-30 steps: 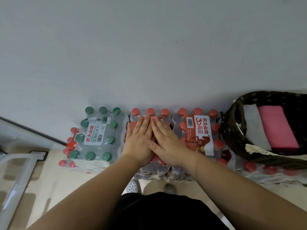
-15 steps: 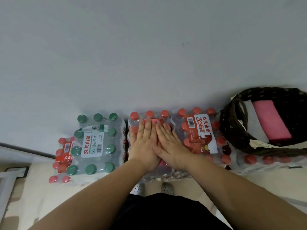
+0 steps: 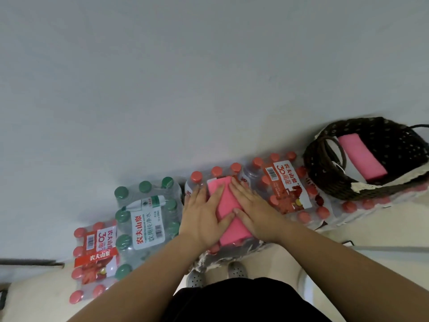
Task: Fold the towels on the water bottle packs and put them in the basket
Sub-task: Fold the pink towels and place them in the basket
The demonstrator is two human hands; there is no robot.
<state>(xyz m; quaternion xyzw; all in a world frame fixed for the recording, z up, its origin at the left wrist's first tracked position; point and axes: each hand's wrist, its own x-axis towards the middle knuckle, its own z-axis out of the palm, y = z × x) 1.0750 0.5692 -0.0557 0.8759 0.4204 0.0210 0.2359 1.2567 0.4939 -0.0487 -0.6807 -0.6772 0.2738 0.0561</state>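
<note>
1. Pink folded towel (image 3: 226,203) lies on the red-capped water bottle pack (image 3: 234,252), under and between both grips.
2. Left grip (image 3: 204,217) and right grip (image 3: 253,210): fingers straight, pressed flat on the towel, clamping nothing.
3. Change: the grips, side by side over the towel half a second ago, have spread apart and exposed it. The fold appears complete and ready to lift.
4. Basket (image 3: 320,163), well right of the right grip, holds another pink towel (image 3: 362,156).
</note>
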